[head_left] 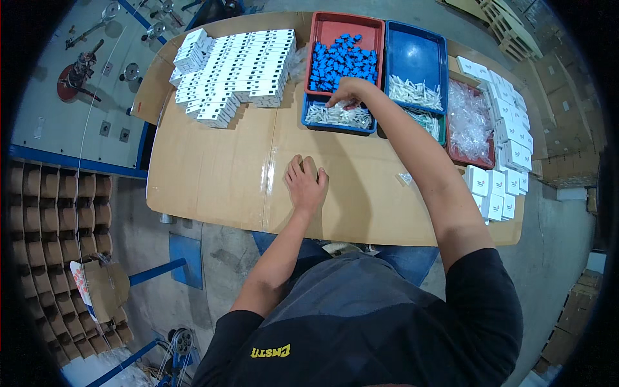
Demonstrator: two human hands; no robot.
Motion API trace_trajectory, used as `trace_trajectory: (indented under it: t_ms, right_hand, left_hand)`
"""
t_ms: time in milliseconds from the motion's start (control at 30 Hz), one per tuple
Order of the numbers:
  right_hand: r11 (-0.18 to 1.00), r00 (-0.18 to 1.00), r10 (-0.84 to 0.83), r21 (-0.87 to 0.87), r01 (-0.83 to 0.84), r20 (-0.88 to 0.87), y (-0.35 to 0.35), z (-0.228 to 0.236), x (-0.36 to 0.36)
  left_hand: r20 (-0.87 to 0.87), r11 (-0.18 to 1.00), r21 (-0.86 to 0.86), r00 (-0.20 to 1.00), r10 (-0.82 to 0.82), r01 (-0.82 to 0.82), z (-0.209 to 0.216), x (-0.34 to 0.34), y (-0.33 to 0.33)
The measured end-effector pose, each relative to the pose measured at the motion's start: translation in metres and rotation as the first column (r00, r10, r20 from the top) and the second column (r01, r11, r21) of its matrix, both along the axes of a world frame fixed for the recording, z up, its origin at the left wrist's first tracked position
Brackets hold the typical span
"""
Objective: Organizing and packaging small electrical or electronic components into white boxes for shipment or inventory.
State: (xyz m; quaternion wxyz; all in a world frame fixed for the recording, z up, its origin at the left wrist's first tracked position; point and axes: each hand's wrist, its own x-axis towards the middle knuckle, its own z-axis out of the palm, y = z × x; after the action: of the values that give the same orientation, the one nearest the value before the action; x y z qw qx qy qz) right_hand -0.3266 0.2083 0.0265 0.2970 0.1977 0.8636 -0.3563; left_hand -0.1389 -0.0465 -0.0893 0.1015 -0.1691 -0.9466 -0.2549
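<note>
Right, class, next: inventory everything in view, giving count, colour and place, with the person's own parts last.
Cardboard-covered table: one, brown, centre
White boxes: many, white, table's far left and right
Red tray: one, red, far middle
Small parts: many, blue, in red tray
Larger blue tray: one, blue, right of red tray
Smaller blue tray: one, blue, nearer than red tray
Slim pieces: many, white, in both blue trays
Green tray: one, green, partly hidden by arm
Dark red tray: one, dark red, right, holding clear plastic
Partitioned cardboard: brown, left
Pallets: several, pale, upper right
Left hand: one, bare, on table
Right hand: one, bare, at smaller blue tray
</note>
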Motion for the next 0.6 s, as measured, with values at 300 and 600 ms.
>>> trace_trajectory:
  t_ms: [300, 600]
  right_hand:
    - [0.989, 0.982, 0.128, -0.056, -0.137, -0.137, 0.013, -0.015, -0.004]
    - [1.0, 0.958, 0.002, 0.013, 0.002, -0.288, 0.031, -0.009, 0.013]
  left_hand:
    - [-0.043, 1.0, -0.008, 0.999, 0.003, -0.004, -0.006, -0.002, 0.003]
    - [-0.034, 1.0, -0.018, 0.999, 0.001, -0.002, -0.006, 0.0, 0.003]
